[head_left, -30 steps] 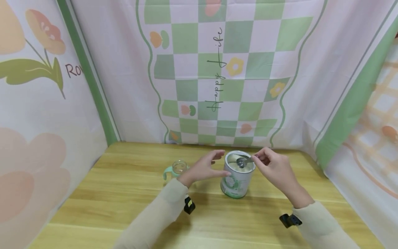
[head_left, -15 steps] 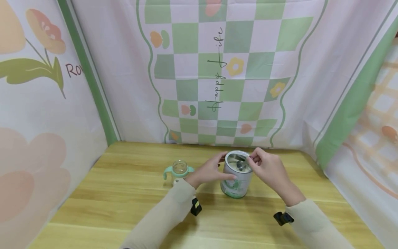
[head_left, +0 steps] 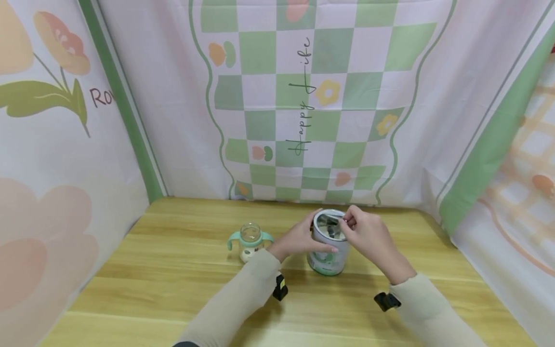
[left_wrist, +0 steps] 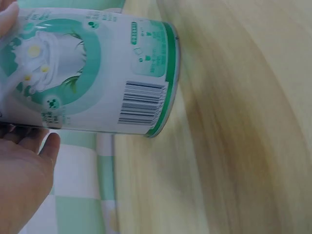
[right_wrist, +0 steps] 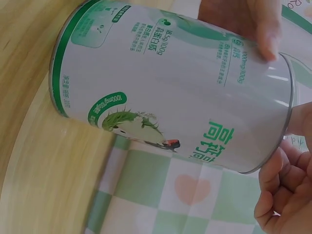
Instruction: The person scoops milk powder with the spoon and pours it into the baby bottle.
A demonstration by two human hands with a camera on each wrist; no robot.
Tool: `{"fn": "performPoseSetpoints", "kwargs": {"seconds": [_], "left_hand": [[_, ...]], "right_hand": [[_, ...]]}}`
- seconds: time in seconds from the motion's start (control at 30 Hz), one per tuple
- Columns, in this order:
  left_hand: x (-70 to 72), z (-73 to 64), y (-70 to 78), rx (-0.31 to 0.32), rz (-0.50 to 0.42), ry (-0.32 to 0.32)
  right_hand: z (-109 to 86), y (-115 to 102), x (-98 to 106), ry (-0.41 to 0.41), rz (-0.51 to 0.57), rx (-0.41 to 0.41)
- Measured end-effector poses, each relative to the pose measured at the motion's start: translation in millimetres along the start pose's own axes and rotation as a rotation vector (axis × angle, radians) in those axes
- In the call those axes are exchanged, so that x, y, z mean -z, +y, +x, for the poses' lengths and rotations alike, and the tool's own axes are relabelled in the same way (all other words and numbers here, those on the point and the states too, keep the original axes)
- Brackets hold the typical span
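Note:
A white-and-green milk powder can (head_left: 328, 262) stands upright and without a lid on the table. My left hand (head_left: 301, 239) holds it from the left, thumb across the front and fingers round the far side. In the right wrist view, the left thumb presses the can's wall near the rim. My right hand (head_left: 368, 236) is at the right side of the mouth, thumb and fingertips pinching the handle of a metal spoon. The spoon's bowl (head_left: 333, 230) is down inside the can, over pale powder. The left wrist view shows the can's barcode side.
A clear baby bottle (head_left: 250, 235) with mint-green handles stands left of the can, partly behind the left sleeve (head_left: 243, 294). The wooden table (head_left: 173, 270) meets a checked curtain (head_left: 290, 173) at the back. Printed cloth hangs at both sides.
My left hand has moved right, from beside the can to a hold round it. The right hand has moved left and brought the spoon deeper into the can.

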State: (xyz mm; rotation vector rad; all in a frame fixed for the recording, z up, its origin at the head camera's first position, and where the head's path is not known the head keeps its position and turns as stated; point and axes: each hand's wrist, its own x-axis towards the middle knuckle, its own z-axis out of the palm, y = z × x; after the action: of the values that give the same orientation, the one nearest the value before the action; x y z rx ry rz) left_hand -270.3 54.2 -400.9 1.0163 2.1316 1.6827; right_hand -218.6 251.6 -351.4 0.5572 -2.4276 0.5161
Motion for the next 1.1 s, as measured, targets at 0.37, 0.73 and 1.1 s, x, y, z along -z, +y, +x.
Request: {"fn": "performPoseSetpoints", "kwargs": {"seconds": [0.37, 0.73, 1.1], "left_hand": [[-2.4, 0.6, -7.5, 0.098, -0.028, 0.043], [-1.1, 0.8, -7.3, 0.08, -0.031, 0.003], [-0.9, 2.5, -9.6, 0.048, -0.035, -0.021]], "right_hand": [[3.3, -6.7, -9.4, -0.006, 0.035, -0.004], [4.0, -7.6, -17.8, -0.048, 0.082, -0.026], [6.0, -8.2, -16.5, -0.124, 0.15, 0.021]]}}
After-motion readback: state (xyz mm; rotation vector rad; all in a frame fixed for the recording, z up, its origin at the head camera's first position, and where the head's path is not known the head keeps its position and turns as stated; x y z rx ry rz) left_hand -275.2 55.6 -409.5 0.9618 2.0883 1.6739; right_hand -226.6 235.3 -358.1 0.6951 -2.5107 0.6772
